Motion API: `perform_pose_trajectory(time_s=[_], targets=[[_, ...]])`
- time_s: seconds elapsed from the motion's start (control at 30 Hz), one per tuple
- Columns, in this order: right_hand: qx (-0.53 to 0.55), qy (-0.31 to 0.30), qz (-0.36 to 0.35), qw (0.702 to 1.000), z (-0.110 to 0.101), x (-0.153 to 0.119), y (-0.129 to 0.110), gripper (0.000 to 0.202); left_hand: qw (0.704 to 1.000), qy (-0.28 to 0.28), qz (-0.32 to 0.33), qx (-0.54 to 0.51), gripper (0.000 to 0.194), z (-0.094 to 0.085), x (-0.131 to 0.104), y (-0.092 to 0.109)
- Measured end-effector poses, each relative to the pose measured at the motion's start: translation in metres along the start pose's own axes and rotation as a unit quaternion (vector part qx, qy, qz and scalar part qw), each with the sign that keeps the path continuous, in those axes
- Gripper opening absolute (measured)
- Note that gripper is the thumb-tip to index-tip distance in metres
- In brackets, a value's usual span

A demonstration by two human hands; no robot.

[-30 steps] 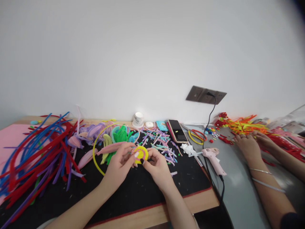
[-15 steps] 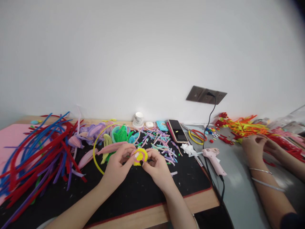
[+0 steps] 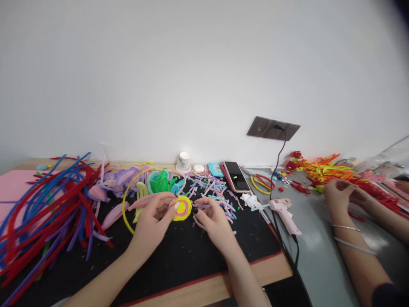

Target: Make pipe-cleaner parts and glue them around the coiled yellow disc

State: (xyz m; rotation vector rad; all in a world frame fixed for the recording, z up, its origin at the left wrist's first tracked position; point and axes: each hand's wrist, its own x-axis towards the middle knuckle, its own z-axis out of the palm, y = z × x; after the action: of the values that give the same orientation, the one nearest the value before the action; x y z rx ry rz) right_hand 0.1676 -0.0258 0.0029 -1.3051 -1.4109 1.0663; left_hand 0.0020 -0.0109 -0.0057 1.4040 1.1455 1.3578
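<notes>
My left hand (image 3: pixel 156 217) pinches the left edge of a round yellow fuzzy disc (image 3: pixel 187 208) with a pink ring on it, held above the black mat (image 3: pixel 179 260). To the right of the disc, apart from it, is my right hand (image 3: pixel 209 219), its fingers bent and spread with nothing clearly held between them. Beyond both hands lie short pastel stem pieces (image 3: pixel 209 185). Green looped stems (image 3: pixel 159 182) and a yellow curved stem (image 3: pixel 125 213) sit behind and left of my left hand.
Long red and blue stems (image 3: pixel 76 187) pile up on the left. Behind are a white cup (image 3: pixel 184 161) and a phone (image 3: pixel 236 176). A pink glue gun (image 3: pixel 286 216) with its cord, and pliers (image 3: pixel 262 183), lie right. Another person's hands (image 3: pixel 340 194) work at far right.
My right hand has let go of the yellow disc and moved slightly right. The disc now faces the camera more fully in my left hand. The view has shifted a little.
</notes>
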Motion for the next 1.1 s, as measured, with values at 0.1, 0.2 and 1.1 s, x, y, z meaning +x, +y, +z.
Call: perform_pose_trajectory(time_s=[0.1,0.2,1.1], targets=[[-0.07,0.059,-0.015,0.996,-0.033,0.009,-0.006,0.021,1.0,0.02,0.001,0.004,0.019,-0.003,0.002,-0.001],[-0.233,0.109,-0.04,0.966,-0.073,0.025,-0.018,0.013,1.0,0.021,0.004,-0.012,0.021,-0.004,0.004,-0.002],[0.111,-0.098,0.014,0.989,-0.078,0.052,0.004,0.022,0.999,-0.025,-0.026,0.0,0.02,0.0,0.002,-0.01]])
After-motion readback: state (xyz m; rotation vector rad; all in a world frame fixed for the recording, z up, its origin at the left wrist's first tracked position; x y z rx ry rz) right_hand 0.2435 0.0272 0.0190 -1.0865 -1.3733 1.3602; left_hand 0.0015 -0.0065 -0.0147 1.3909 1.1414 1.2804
